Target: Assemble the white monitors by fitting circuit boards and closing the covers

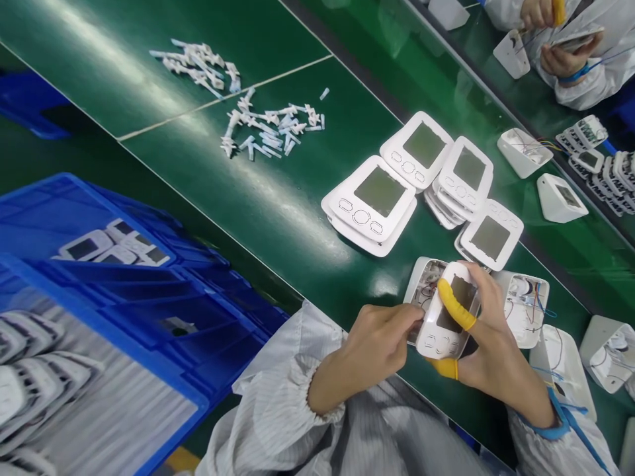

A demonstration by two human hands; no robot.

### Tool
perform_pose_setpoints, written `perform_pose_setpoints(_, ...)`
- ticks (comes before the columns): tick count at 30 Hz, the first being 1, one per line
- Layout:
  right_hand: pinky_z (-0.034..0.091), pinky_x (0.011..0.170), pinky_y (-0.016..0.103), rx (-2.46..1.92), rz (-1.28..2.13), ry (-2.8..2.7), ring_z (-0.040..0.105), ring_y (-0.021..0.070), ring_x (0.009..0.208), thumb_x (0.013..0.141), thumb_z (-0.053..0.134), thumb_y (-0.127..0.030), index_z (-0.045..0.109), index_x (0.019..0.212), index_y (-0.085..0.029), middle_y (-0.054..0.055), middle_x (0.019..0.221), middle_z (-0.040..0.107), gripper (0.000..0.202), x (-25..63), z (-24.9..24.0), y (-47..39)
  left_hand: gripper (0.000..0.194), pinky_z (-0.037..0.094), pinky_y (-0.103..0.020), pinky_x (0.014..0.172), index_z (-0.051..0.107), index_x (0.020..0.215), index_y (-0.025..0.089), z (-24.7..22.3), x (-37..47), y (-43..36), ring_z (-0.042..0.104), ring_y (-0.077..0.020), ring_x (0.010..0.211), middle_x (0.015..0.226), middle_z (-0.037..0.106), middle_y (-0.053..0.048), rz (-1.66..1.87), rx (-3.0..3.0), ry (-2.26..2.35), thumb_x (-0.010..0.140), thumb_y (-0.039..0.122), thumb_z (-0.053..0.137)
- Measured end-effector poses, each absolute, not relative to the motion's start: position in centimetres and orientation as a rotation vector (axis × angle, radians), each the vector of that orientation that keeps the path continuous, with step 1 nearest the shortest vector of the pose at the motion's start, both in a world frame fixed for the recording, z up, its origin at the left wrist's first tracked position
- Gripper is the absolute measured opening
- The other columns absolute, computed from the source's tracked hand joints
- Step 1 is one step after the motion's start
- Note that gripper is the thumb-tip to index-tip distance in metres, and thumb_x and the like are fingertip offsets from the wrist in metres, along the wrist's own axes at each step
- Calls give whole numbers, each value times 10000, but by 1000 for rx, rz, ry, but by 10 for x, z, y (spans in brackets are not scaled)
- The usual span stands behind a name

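Observation:
My right hand (491, 344), with yellow finger cots and a blue wrist strap, grips a white front cover (436, 340) with a dark display window, tilted on its side. Beneath and behind that cover lies an open white housing (421, 281) with wires and parts inside. My left hand (380, 337) is closed, its fingertips at the cover's left edge beside the housing; what they pinch, if anything, is hidden. Further open housings with wires, one white housing (533, 297) among them, stand to the right of my hands.
Stacked white covers (370, 205) lie ahead on the green table (278, 218). Beyond them are small white and pale-blue parts (270, 125). Blue crates (149, 370) with covers stand at the left. Across a divider, a co-worker's hands (570, 56) hold a device.

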State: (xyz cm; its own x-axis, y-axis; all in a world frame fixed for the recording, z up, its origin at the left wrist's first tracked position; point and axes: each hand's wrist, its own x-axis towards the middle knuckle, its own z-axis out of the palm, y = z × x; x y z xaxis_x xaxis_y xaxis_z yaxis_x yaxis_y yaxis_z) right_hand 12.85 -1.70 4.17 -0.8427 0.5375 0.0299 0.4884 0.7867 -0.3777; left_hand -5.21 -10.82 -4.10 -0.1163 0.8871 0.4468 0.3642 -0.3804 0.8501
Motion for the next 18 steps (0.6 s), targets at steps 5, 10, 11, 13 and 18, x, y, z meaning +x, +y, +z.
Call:
perform_pose_setpoints(5, 346, 1175, 717, -819, 518, -2806, 235, 470, 1546, 793, 827, -360, 279, 1639, -345, 137, 1684, 170, 1008, 130, 35, -15, 277, 414, -193, 492, 612, 1019, 146, -43, -52, -110, 588, -90, 541, 723, 685, 10, 1608, 1632, 1322, 946, -53, 435)
perform_pose_setpoints(10, 313, 1201, 721, -818, 492, -2782, 249, 462, 1551, 779, 841, -412, 149, 1679, -327, 148, 1690, 177, 1139, 133, 28, -13, 212, 475, -197, 542, 653, 1093, 154, -40, -57, -111, 653, -107, 615, 805, 744, -8, 1495, 1533, 1272, 1000, 26, 513)
perform_pose_setpoints(11, 306, 1202, 725, -814, 493, -2783, 248, 465, 1553, 776, 846, -414, 157, 1677, -333, 146, 1689, 180, 1137, 133, 28, -13, 229, 467, -202, 535, 660, 1064, 153, -40, -57, -111, 645, -109, 608, 790, 737, -8, 1483, 1541, 1277, 993, 15, 492)
perform_pose_setpoints(13, 299, 1198, 734, -806, 494, -2783, 245, 473, 1553, 772, 857, -413, 186, 1670, -350, 142, 1689, 182, 1123, 133, 29, -14, 267, 422, -205, 503, 659, 970, 155, -41, -56, -109, 590, -101, 559, 726, 696, 3, 1504, 1561, 1300, 969, -9, 448)
perform_pose_setpoints(18, 303, 1186, 744, -809, 502, -2800, 268, 474, 1541, 757, 885, -419, 298, 1634, -373, 132, 1686, 188, 1056, 133, 32, -16, 305, 301, -219, 456, 586, 854, 170, -44, -54, -107, 400, -86, 490, 630, 552, 41, 1573, 1639, 1338, 863, -62, 388)
